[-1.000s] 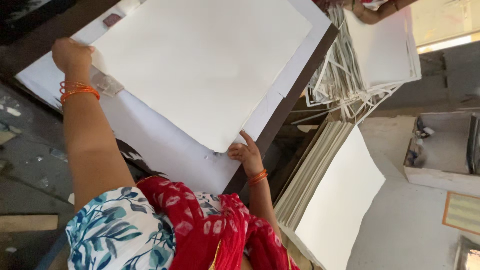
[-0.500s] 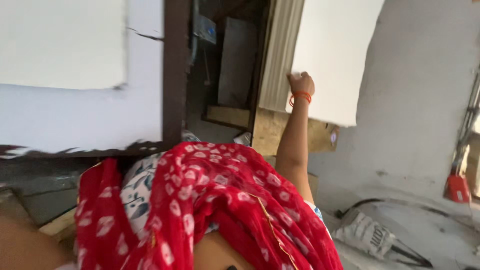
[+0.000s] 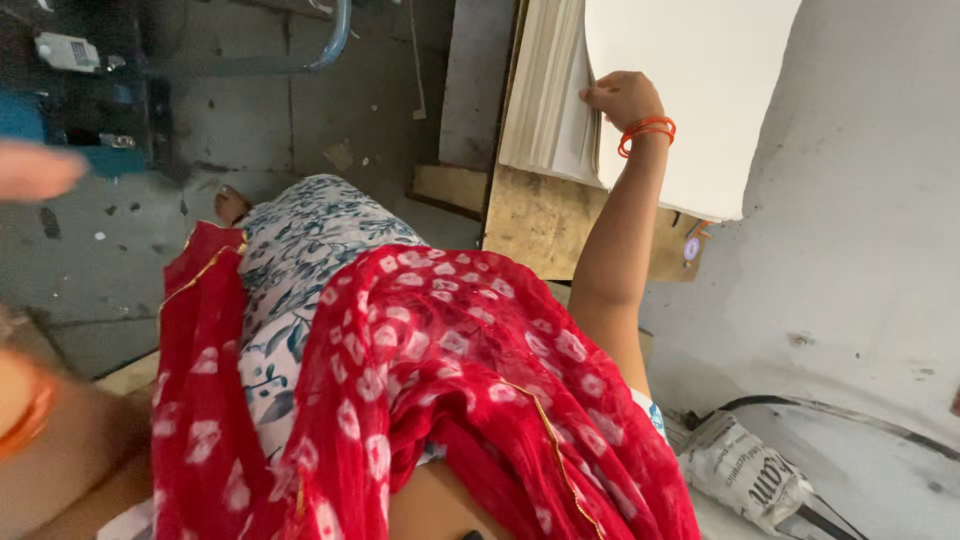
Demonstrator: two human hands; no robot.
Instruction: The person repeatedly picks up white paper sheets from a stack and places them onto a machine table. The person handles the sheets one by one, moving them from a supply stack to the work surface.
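Note:
My right hand [image 3: 622,100], with orange bangles at the wrist, reaches out to a tall stack of large white sheets [image 3: 545,100]. Its fingers are closed on the edge of the top white sheet [image 3: 700,90], which is lifted slightly off the pile. My left hand [image 3: 35,170] is a blur at the left edge of the head view, and nothing shows in it. My left forearm, with an orange bangle, fills the lower left corner. A red patterned scarf [image 3: 450,380] and a floral dress cover the middle.
The stack rests on a worn wooden board [image 3: 540,225] above a grey concrete floor [image 3: 860,260]. A folded newspaper bundle [image 3: 750,475] lies at the lower right. A blue machine part [image 3: 60,115] and a curved pipe [image 3: 335,40] are at the upper left.
The view has swung away from the table with its big white sheet to the stack at the side. My right hand left the table sheet and took hold of the stack's top sheet.

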